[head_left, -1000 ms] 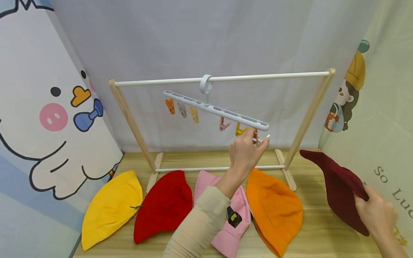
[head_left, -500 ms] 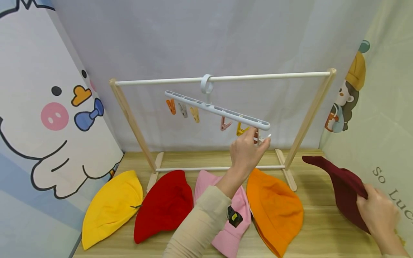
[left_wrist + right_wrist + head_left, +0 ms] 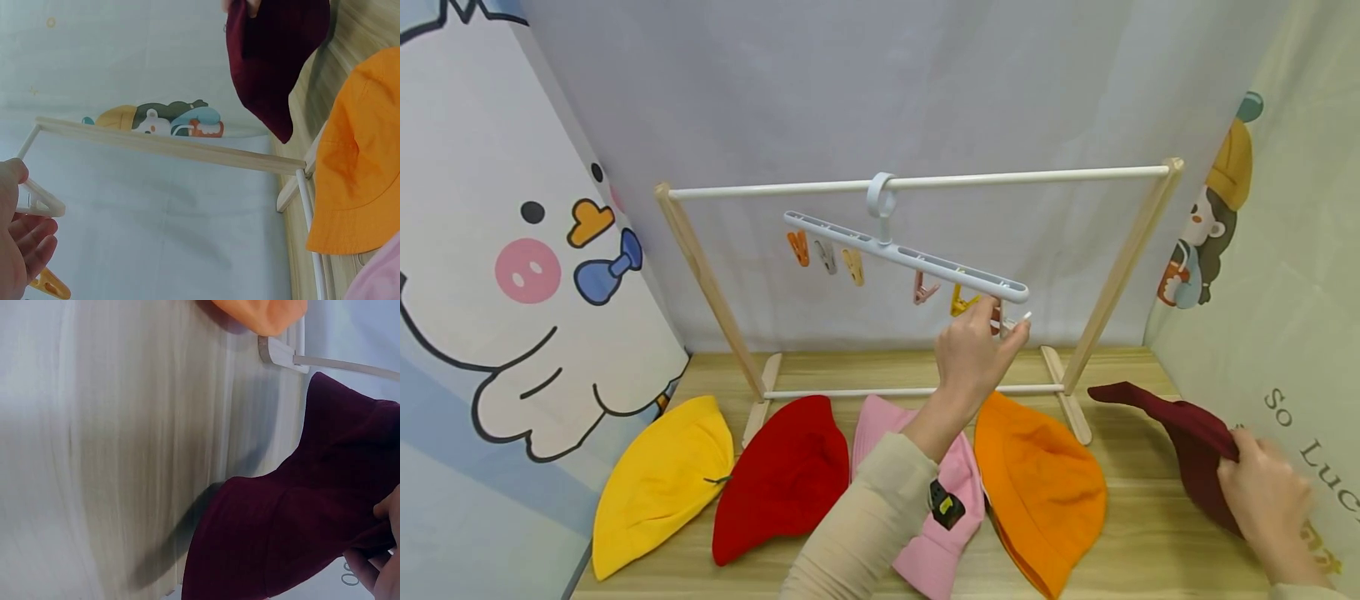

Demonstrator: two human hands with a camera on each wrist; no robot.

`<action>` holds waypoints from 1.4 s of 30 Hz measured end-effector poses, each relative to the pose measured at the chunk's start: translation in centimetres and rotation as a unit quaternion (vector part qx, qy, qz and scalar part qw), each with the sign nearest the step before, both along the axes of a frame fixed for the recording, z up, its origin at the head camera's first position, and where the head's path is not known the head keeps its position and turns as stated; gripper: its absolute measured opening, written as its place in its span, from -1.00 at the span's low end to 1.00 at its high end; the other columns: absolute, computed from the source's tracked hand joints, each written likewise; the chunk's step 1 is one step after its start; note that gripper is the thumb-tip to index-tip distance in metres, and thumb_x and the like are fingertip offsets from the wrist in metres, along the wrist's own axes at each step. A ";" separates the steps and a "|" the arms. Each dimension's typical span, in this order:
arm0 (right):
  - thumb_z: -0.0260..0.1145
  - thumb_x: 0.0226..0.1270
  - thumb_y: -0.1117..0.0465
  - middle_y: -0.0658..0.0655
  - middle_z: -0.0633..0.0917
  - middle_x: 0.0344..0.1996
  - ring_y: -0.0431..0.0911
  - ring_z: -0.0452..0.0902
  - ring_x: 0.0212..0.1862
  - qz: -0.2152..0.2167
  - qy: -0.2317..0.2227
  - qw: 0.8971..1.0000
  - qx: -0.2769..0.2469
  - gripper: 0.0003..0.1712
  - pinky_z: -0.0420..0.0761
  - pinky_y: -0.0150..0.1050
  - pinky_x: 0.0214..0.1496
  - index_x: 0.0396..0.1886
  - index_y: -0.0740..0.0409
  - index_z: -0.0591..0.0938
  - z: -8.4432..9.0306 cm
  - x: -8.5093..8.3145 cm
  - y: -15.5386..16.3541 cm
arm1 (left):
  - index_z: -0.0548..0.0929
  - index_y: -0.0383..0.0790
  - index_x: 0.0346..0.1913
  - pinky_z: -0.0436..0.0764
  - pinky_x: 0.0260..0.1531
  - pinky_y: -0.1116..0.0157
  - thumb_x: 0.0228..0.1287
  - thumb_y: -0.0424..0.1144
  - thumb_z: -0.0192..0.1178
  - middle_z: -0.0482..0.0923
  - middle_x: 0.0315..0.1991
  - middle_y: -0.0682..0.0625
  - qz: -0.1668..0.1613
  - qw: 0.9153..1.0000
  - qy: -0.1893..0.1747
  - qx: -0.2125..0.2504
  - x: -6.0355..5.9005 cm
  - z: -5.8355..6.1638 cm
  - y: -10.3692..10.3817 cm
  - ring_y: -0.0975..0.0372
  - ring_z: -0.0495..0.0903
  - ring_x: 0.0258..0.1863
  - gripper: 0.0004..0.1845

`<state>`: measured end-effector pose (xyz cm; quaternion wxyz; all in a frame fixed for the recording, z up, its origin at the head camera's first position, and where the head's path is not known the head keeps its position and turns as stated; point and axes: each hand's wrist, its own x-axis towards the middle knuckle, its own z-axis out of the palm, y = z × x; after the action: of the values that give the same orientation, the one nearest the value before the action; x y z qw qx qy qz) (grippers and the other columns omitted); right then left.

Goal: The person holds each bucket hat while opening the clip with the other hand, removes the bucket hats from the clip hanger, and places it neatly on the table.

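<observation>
Showing wooden tabletop point(image 3: 1135, 533) before pale curtain point(image 3: 850, 92), cartoon panels either side. Wooden rack point(image 3: 917, 180) carries tilted white clip hanger point(image 3: 906, 254). Left hand point(image 3: 973, 354) pinches clip at hanger's lower end. Right hand point(image 3: 1270, 504) grips maroon hat point(image 3: 1187, 437) near table's right edge. Yellow hat point(image 3: 658, 483), red hat point(image 3: 782, 479), pink hat point(image 3: 940, 533), orange hat point(image 3: 1041, 492) lie in row. Versus earlier frame: maroon hat lower, closer to tabletop; left hand unchanged.

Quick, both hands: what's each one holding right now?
Left hand: fingers pinch a clip at the lower end of the white hanger.
Right hand: grips the dark red hat by its edge.
</observation>
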<state>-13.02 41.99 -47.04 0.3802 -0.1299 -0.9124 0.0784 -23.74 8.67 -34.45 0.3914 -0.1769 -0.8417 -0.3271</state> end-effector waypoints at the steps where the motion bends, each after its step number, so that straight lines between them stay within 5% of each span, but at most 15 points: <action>1: 0.12 -0.10 0.36 0.40 0.45 -0.64 0.40 0.24 -0.70 0.001 0.001 1.000 0.001 -0.79 0.08 0.15 -0.78 -0.36 0.28 0.51 -0.2 0.0 0.0 | 0.52 -0.09 -0.41 0.37 -0.69 0.51 0.01 0.02 0.30 0.63 -0.50 0.17 0.002 1.000 0.002 -0.001 0.0 0.0 0.0 0.39 0.56 -0.60 -0.72; 18: 0.12 -0.17 0.36 0.38 0.47 -0.61 0.39 0.19 -0.76 0.023 -0.018 1.000 0.002 -0.81 0.07 0.17 -0.79 -0.42 0.26 0.45 -1.3 0.1 -1.1 | 0.53 -0.10 -0.39 0.39 -0.67 0.51 0.01 0.03 0.30 0.64 -0.50 0.16 0.001 1.000 0.002 0.006 -0.1 -0.2 0.1 0.40 0.57 -0.58 -0.71; 27: 0.18 -0.22 0.40 0.31 0.47 -0.69 0.05 0.11 -0.84 0.079 0.002 0.994 0.082 -0.77 0.09 -0.04 -0.87 -0.42 0.28 0.51 -1.8 -0.1 -1.6 | 0.53 -0.10 -0.39 0.40 -0.67 0.50 0.01 0.02 0.30 0.63 -0.50 0.16 0.002 1.000 0.002 0.005 -0.1 -0.2 0.1 0.40 0.57 -0.58 -0.71; 42: 0.27 -0.28 0.42 0.34 0.52 -0.63 0.11 0.30 -0.81 0.116 -0.136 0.980 0.082 -0.69 0.21 -0.01 -0.84 -0.37 0.28 0.56 -3.2 0.2 -2.3 | 0.53 -0.09 -0.37 0.40 -0.65 0.52 0.03 0.03 0.29 0.64 -0.48 0.16 -0.002 1.000 -0.005 0.006 -0.1 -0.2 0.1 0.41 0.58 -0.56 -0.71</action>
<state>-12.81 39.68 -50.19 0.2504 -0.0006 -0.9677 0.0284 -23.80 8.80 -34.62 0.3878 -0.1746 -0.8414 -0.3333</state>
